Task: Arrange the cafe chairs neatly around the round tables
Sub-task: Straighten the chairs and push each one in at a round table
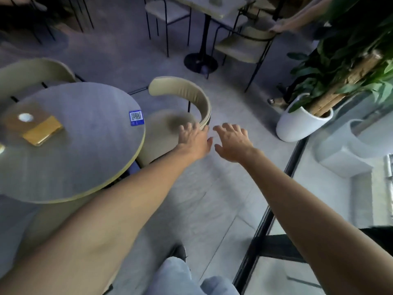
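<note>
A beige cafe chair (182,92) with a curved backrest stands at the right side of a grey round table (80,145), its seat partly under the tabletop. My left hand (194,138) is stretched out with fingers spread, at the near end of the chair's backrest; whether it touches is unclear. My right hand (232,141) is open beside it, over the floor, holding nothing. A second beige chair (32,71) stands at the table's far left side.
A blue QR sticker (136,118), a yellow box (43,132) and a wooden board lie on the table. A white potted plant (302,124) stands at right by a glass wall. Farther back is another table (206,39) with chairs, one touched by another person's hand (278,27).
</note>
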Tool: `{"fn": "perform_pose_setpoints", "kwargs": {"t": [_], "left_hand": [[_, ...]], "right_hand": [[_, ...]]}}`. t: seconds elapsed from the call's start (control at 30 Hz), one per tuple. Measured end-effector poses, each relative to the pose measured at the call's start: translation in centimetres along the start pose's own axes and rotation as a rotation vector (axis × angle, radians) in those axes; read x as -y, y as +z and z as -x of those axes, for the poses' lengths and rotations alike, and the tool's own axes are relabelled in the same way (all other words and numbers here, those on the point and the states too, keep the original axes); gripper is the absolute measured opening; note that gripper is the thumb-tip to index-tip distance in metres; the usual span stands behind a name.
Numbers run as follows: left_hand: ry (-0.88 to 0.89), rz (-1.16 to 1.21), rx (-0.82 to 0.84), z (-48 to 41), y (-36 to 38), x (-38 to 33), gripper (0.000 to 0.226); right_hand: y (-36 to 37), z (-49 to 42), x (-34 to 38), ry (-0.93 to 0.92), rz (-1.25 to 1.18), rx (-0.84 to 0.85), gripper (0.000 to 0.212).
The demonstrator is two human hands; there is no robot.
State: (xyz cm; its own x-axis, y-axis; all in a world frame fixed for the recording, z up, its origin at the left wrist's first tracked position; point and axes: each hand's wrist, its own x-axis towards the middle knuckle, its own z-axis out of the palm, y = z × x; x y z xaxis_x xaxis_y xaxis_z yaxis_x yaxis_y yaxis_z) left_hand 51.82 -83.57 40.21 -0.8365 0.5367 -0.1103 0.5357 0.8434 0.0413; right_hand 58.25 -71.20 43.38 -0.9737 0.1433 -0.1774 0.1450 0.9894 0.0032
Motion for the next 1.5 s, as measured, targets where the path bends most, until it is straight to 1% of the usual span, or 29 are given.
{"fn": "perform_pose_setpoints", "kwargs": {"t": [0.13, 0.33, 0.43, 0.53, 0.6, 0.67, 0.7, 0.73, 0.83, 1.0, 1.17, 1.23, 1.33, 1.43, 1.5], "left_hand": [[-0.049, 0.023, 0.024, -6.9, -0.2, -1.8, 0.047], [-0.201, 0.056, 0.093, -17.4, 0.6, -3.4, 0.040], [-0.343, 0.110, 0.102, -21.9, 0.3, -3.8, 0.041], [-0.478, 0.150, 0.080, -25.8, -0.3, -3.7, 0.048], [-0.551, 0.197, 0.073, -27.6, -0.4, -3.6, 0.059], [-0.633, 0.207, 0.066, -29.0, 0.2, -3.4, 0.082], [-0.664, 0.213, 0.071, -29.8, 0.6, -3.1, 0.090], [-0.696, 0.218, 0.090, -30.7, 1.2, -2.7, 0.089], [-0.786, 0.243, 0.131, -33.5, 3.3, -1.5, 0.073], [-0.928, 0.281, 0.196, -37.5, 4.8, -0.5, 0.065], [-1.073, 0.338, 0.200, -40.4, 5.8, -1.8, 0.066], [-1.144, 0.372, 0.215, -41.5, 6.3, -2.5, 0.068], [-1.306, 0.463, 0.224, -43.6, 8.0, -3.9, 0.072], [-1.507, 0.562, 0.190, -45.9, 10.0, -5.7, 0.076], [-1.604, 0.595, 0.181, -47.3, 11.1, -6.8, 0.076]], "right_hand": [[-0.7, -6.9, -5.4, -0.050, 0.031, 0.010, 0.056], [-0.5, -18.9, -12.7, -0.176, 0.103, 0.078, 0.057], [-0.2, -24.3, -14.9, -0.291, 0.140, 0.148, 0.060], [-0.6, -29.8, -16.1, -0.431, 0.164, 0.141, 0.062], [-1.3, -33.5, -16.2, -0.518, 0.181, 0.143, 0.060], [-1.3, -36.6, -15.7, -0.612, 0.194, 0.139, 0.055], [-1.2, -38.2, -15.5, -0.658, 0.210, 0.135, 0.054], [-1.1, -39.7, -15.2, -0.699, 0.224, 0.134, 0.055], [-0.4, -44.4, -14.4, -0.816, 0.242, 0.144, 0.058], [1.1, -50.2, -13.2, -0.995, 0.351, 0.217, 0.065], [2.4, -55.0, -13.1, -1.202, 0.419, 0.219, 0.057], [3.2, -57.0, -13.1, -1.270, 0.431, 0.243, 0.053], [4.6, -60.1, -13.2, -1.426, 0.470, 0.232, 0.052], [6.2, -62.5, -13.5, -1.541, 0.534, 0.302, 0.051], [7.6, -64.1, -14.2, -1.629, 0.588, 0.302, 0.049]]}}
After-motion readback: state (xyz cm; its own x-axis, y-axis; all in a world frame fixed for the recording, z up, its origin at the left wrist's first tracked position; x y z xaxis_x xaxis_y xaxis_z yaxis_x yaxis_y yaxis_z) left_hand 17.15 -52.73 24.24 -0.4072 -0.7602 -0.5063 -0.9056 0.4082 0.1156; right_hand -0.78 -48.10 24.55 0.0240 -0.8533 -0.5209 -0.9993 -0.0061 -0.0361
